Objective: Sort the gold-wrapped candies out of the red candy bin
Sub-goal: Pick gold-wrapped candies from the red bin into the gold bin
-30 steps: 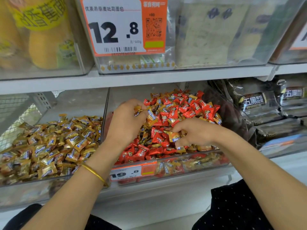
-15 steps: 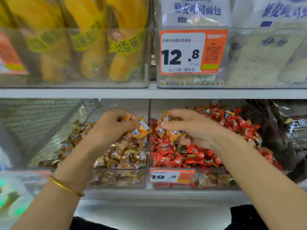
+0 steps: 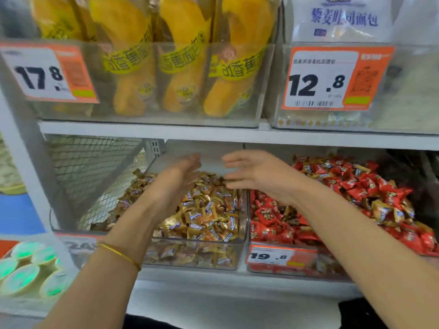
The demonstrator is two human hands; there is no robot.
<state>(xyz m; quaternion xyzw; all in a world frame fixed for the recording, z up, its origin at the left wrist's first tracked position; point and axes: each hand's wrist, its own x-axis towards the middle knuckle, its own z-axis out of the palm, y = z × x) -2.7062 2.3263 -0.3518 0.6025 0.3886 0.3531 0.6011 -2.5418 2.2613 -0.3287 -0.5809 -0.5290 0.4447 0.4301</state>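
White shop shelf (image 3: pixel 213 279) holds clear bins (image 3: pixel 202 242); left hand (image 3: pixel 174 180) and right hand (image 3: pixel 259 173) hover above gold-wrapped candies (image 3: pixel 206 217), fingers (image 3: pixel 232 159) wide, empty.

We read 17.8 on the upper left price tag (image 3: pixel 47 72), 12.8 on the upper right price tag (image 3: pixel 332 79) and 19.8 on the low tag (image 3: pixel 280 256) fronting the red candy bin (image 3: pixel 332 265). Blue characters on the white bag (image 3: pixel 344 19) look like 黎麦吐司面包, though blurred.
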